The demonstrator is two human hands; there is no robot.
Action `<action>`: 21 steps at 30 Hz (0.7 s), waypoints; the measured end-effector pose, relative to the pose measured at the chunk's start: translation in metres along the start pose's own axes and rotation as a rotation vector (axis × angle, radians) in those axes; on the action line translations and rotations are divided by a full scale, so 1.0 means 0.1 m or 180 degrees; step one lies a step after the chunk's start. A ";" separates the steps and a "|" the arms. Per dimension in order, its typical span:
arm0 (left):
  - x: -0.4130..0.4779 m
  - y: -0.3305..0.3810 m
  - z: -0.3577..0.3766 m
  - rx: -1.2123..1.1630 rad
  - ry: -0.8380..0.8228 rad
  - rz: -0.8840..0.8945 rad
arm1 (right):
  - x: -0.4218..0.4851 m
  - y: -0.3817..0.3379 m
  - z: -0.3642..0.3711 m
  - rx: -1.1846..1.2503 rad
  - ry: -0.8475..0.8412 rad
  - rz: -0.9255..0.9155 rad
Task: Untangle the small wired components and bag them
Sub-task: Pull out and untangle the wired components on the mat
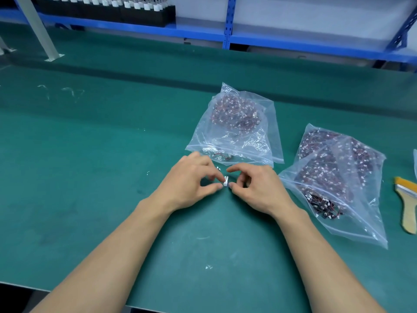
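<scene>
Left grip (191, 179) and right grip (259, 188) pinch 1 small wired component (225, 183) between their fingertips. The nearest bag (234, 132) lies just beyond, zip edge toward both.

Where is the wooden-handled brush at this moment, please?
In the head view, the brush lies on the green table at the far right edge of the frame, just right of the nearer clear bag of wired components.

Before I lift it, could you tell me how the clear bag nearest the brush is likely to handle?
The right bag looks thin and wrinkled, so it will probably sag rather than hold shape. Wired components sit bunched near its lower edge, which may be open, so tipping could spill them.
</scene>
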State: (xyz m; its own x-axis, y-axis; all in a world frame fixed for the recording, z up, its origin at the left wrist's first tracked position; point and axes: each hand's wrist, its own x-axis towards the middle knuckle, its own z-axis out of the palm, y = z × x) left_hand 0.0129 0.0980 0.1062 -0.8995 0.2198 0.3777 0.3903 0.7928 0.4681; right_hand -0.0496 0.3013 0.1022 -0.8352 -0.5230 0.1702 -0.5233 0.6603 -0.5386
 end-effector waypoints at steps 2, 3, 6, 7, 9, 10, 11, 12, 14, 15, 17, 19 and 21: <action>0.01 0.02 0.03 0.0085 -0.0144 -0.0005 | 0.00 0.00 0.00 -0.0029 -0.0049 -0.0068; 0.01 0.02 0.03 0.0121 -0.0169 -0.0015 | 0.00 0.00 0.00 -0.0054 -0.0066 -0.0092; -0.01 0.00 0.01 0.0175 -0.0195 -0.0058 | 0.01 -0.01 0.00 -0.0088 -0.0100 -0.0103; -0.01 -0.01 -0.01 0.0171 -0.0224 -0.0097 | 0.01 -0.01 0.00 -0.0095 -0.0100 -0.0089; -0.02 -0.03 -0.03 0.0157 -0.0256 -0.0161 | 0.02 -0.01 0.00 -0.0104 -0.0090 -0.0061; -0.03 -0.03 -0.04 0.0148 -0.0263 -0.0184 | 0.02 -0.01 -0.01 -0.0102 -0.0086 -0.0053; -0.04 -0.03 -0.04 0.0136 -0.0263 -0.0195 | 0.01 -0.01 -0.01 -0.0101 -0.0085 -0.0052; -0.04 -0.03 -0.05 0.0124 -0.0246 -0.0190 | 0.01 -0.01 0.00 -0.0101 -0.0088 -0.0055; -0.05 -0.03 -0.05 0.0116 -0.0168 -0.0157 | 0.01 -0.01 0.00 -0.0095 -0.0100 -0.0057; -0.04 -0.02 -0.05 0.0124 -0.0135 -0.0141 | 0.01 -0.01 0.00 -0.0090 -0.0103 -0.0050; -0.03 -0.02 -0.04 0.0177 -0.0140 -0.0125 | 0.01 0.00 0.00 -0.0090 -0.0098 -0.0028; -0.03 -0.02 -0.04 0.0280 -0.0228 -0.0147 | 0.01 0.00 0.00 -0.0112 -0.0093 -0.0001; -0.04 -0.03 -0.06 0.0393 -0.0253 -0.0174 | 0.02 0.01 -0.01 -0.0139 -0.0088 0.0042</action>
State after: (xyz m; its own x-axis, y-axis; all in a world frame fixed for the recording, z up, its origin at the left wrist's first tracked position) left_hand 0.0168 0.0915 0.1082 -0.9333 0.2148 0.2877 0.3176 0.8676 0.3826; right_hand -0.0516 0.3010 0.1026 -0.8373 -0.5285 0.1401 -0.5197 0.6898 -0.5041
